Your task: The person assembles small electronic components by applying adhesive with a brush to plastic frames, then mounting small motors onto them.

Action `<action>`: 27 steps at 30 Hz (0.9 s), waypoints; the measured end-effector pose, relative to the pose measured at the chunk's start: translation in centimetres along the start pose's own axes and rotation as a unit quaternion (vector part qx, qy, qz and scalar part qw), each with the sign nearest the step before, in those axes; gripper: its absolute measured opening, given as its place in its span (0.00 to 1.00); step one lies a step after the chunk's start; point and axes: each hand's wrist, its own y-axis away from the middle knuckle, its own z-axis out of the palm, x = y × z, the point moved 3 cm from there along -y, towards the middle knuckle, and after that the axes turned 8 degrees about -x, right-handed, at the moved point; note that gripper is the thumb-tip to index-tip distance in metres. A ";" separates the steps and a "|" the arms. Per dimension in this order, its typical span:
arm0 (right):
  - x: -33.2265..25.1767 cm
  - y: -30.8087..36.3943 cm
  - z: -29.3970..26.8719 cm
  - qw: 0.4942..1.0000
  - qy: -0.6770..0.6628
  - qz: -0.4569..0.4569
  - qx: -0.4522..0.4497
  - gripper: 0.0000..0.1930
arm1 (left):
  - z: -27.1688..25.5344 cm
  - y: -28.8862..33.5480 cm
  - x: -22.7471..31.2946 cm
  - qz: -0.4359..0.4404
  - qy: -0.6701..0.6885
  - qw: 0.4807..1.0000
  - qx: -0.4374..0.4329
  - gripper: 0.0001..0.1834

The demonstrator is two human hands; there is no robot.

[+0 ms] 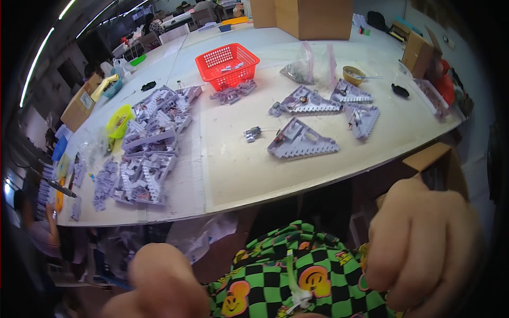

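Hanging well apart, the curled left hand (pixel 165 281) and right hand (pixel 424 244) front a desk (pixel 238 177) bearing grey toothed housings (pixel 299 147); whether either grips anything, I cannot tell.

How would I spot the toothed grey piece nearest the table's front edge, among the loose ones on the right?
On the big pale table, find the red basket, then look right to the four loose toothed pieces. Choose the lowest toothed grey piece in the picture. Only this one lies nearest the front edge, a small silvery block to its left.
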 end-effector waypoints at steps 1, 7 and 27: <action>-0.4 0.1 -0.2 1.000 -0.012 -0.013 0.005 0.09 | -0.7 0.8 0.5 0.031 -0.009 0.999 0.017 0.06; -1.5 -1.2 -0.3 0.990 -0.038 -0.136 -0.023 0.11 | 1.7 0.3 -0.6 0.487 -0.016 0.866 0.109 0.11; 10.4 16.1 -15.8 0.878 0.140 0.305 0.342 0.14 | -1.6 3.1 -32.9 -0.359 -0.207 0.900 -0.138 0.32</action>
